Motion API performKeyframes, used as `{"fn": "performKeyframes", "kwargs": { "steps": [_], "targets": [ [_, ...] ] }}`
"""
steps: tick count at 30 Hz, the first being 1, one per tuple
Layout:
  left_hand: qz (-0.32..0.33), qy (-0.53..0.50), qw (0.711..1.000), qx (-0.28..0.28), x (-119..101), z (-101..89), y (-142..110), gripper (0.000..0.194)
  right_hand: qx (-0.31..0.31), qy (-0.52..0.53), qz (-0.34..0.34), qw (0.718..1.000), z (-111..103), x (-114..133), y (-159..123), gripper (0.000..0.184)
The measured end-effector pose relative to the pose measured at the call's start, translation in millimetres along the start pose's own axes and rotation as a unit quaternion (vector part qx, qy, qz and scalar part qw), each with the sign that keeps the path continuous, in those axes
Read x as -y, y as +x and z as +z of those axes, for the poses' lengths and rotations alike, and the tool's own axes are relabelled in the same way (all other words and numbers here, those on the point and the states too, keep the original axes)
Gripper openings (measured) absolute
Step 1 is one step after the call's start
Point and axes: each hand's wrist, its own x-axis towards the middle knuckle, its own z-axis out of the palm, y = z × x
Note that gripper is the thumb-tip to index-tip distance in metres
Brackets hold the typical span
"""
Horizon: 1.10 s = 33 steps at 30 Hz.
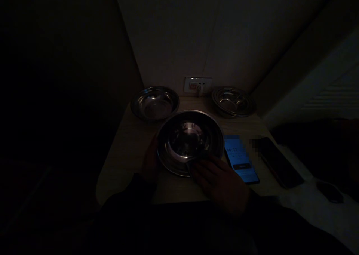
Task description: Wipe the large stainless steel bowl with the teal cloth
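Note:
A shiny steel bowl [187,133] stands near the middle of the small wooden table, tilted slightly towards me. My left hand [151,159] grips its left side, its fingers mostly lost in the dark. Over the near right rim lies my right hand [214,178], fingers pressed together and reaching inside the bowl. Something dark seems to be under those fingertips, too dim to name. Behind to the left is another steel bowl [155,104], and at the back right sits a stack of steel bowls [232,102]. Neither hand touches these.
A lit phone [239,161] showing a timer lies right of the bowl. Beyond it are a dark phone-like slab [280,163] and a small dark object [329,192]. A wall socket [198,85] with a plug is behind the table [117,154]. The room is very dark.

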Motion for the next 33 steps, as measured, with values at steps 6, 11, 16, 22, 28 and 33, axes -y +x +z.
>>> {"fn": "performKeyframes", "kwargs": {
  "steps": [6, 11, 16, 22, 28, 33],
  "targets": [
    [0.057, 0.074, 0.996, -0.008, 6.5, -3.5, -8.9, 0.039, 0.023, 0.010, 0.023, 0.999, 1.7, -4.1, -7.9, 0.035],
    [0.115, 0.052, 0.992, 0.018, 18.1, -4.9, -13.6, 0.050, 0.046, 0.051, 0.036, 0.997, -2.3, -4.9, -7.4, 0.043],
    [0.145, 0.064, 0.986, 0.059, 19.1, -2.1, -15.6, 0.048, 0.049, 0.070, 0.030, 0.996, 2.9, -3.2, 0.9, 0.040],
    [0.144, 0.115, 0.982, 0.045, 25.2, -3.8, -14.8, 0.053, 0.007, 0.163, 0.019, 0.986, 22.1, 7.0, 23.2, 0.046],
    [0.169, 0.201, 0.965, 0.009, 29.0, -9.9, -14.5, 0.043, -0.029, 0.174, 0.060, 0.983, 26.9, 20.8, 33.8, 0.046],
    [0.189, 0.230, 0.954, -0.022, 19.4, -5.5, -17.0, 0.043, 0.028, 0.086, 0.064, 0.994, 14.2, 6.8, 15.8, 0.031]
  ]
}}
